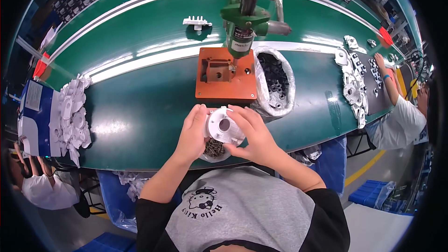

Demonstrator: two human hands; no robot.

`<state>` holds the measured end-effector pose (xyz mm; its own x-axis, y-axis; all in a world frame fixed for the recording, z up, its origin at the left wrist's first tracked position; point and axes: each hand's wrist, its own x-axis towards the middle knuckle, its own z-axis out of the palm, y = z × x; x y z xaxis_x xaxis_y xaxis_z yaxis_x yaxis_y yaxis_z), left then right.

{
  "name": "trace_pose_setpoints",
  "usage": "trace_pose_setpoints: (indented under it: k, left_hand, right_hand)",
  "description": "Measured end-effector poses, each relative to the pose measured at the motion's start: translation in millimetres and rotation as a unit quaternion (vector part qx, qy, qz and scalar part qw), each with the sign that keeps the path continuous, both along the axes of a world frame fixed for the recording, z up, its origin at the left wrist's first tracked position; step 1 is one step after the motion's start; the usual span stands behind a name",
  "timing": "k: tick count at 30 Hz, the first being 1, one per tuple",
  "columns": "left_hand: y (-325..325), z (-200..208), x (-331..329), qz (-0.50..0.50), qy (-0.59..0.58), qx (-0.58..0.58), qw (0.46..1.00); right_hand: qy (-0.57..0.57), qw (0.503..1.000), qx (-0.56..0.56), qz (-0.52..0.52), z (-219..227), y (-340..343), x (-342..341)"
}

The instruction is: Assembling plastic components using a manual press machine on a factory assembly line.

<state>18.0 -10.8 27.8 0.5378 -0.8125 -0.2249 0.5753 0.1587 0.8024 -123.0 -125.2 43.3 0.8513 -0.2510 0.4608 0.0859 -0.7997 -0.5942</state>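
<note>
We see a white plastic part (224, 134) with a round hole, held in the air near the front edge of the green table (135, 128). Our left hand (192, 133) grasps it from the left side; our right hand (254, 135) grasps it too, with fingers over its upper right side and the thumb lower. Partly under it there are many screws (214, 148) in a pale container (216, 159). Just beyond our hands stands an orange block (212, 92) with a recess, below a green press (239, 30). At its right there is an open white bag (290, 86) of black pieces (275, 81). Farther away, 1 white pronged piece (198, 22) lies alone. At the left, white parts (73, 116) are heaped beside a blue and white box (35, 116); at the right is another white heap (350, 88), and near it a co-worker (396, 126) reaches over small dark pieces (375, 72).
</note>
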Motion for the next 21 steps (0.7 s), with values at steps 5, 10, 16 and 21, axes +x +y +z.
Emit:
trace_pose_setpoints:
  k: [5, 10, 16, 21]
  left_hand:
    - [4.4, -28.6, 3.5, -0.029, -0.057, -0.001, 0.998]
    - [-6.0, -7.4, -14.0, 0.016, 0.035, -0.013, 0.999]
    - [-0.9, -12.2, -3.4, -0.008, 0.021, -0.039, 0.999]
    - [-7.7, 2.6, -17.2, -0.001, 0.051, -0.121, 0.991]
  right_hand:
    - [-0.026, 0.999, 0.023, -0.017, -16.2, 2.5, -2.0]
    - [-0.024, 0.999, 0.002, -0.029, -18.8, 0.6, 0.6]
    - [0.05, 0.995, 0.084, -0.027, -14.1, -11.3, 0.0]
    - [-0.018, 0.987, 0.147, -0.055, -3.6, -18.3, 5.8]
